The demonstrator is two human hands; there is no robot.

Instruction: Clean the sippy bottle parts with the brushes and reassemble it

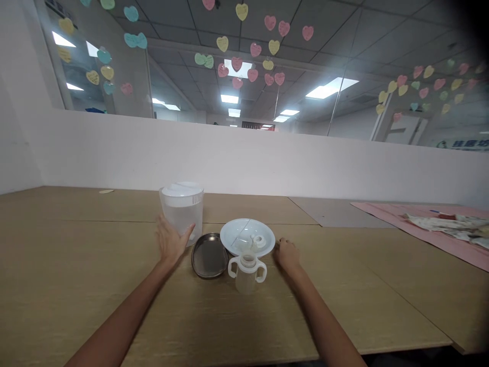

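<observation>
The wooden desk [114,285] filled the lower half of the view, backed by a low white partition [267,158] under a ceiling strung with paper hearts. At the far right lay a pink cloth [439,229] with crumpled printed fabric on it. Near the middle stood a clear lidded pitcher [182,209], holding what looked like water. The left hand [170,242] was at its near side, fingers spread, palm against or just short of the wall; contact could not be told for certain. Beside it a white plate [247,235] carried a small white ring, its rim seeming to overlap a dark metal dish [208,255]. The right hand [287,253] rested at the plate's right edge, fingers curled together, holding nothing visible. Nearest the person stood a small two-handled cup [246,272], open-topped, just in front of the plate.

The pieces sat crowded. A one-handed lift of a full pitcher with an open palm might slip, and either forearm sweeping inward could tip the light cup or nudge the plate off the dish.
</observation>
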